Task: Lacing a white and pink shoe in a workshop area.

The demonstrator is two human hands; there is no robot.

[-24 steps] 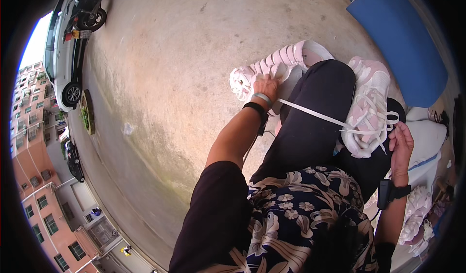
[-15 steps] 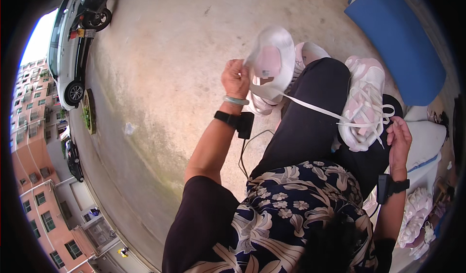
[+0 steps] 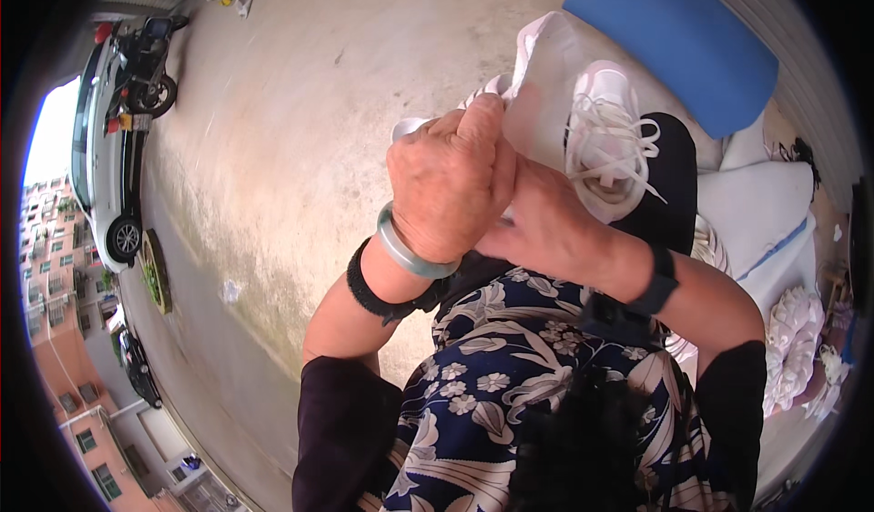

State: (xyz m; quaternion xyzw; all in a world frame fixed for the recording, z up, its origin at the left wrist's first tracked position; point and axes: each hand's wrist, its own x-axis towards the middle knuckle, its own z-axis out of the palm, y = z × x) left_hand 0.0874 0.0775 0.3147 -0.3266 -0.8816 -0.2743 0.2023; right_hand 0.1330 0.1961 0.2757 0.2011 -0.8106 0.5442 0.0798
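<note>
In front of my body both hands are pressed together. My left hand (image 3: pixel 446 180) is closed in a fist, thumb on top, with a bangle at the wrist. It grips a white and pink shoe upper (image 3: pixel 546 57), whose far part sticks up beyond the fingers and is partly smeared by motion. Against it lies my right hand (image 3: pixel 560 225), its fingers mostly hidden behind the left and blurred. A white and pale pink laced shoe (image 3: pixel 605 139) rests on my dark-trousered leg, toe pointing away, with loose lace loops at its right side.
A blue padded panel (image 3: pixel 678 48) stands at the far right. White sheeting (image 3: pixel 756 212) and a pile of white shoe pieces (image 3: pixel 792 339) lie to my right. Beyond the concrete floor (image 3: pixel 273 130) on the left are a motorcycle (image 3: pixel 150 75), a white car (image 3: pixel 100 157) and a planter (image 3: pixel 157 271).
My left hand has come back toward my body with the shoe upper. My right hand has left the laced shoe's side and crossed over to meet the left. The view has shifted.
</note>
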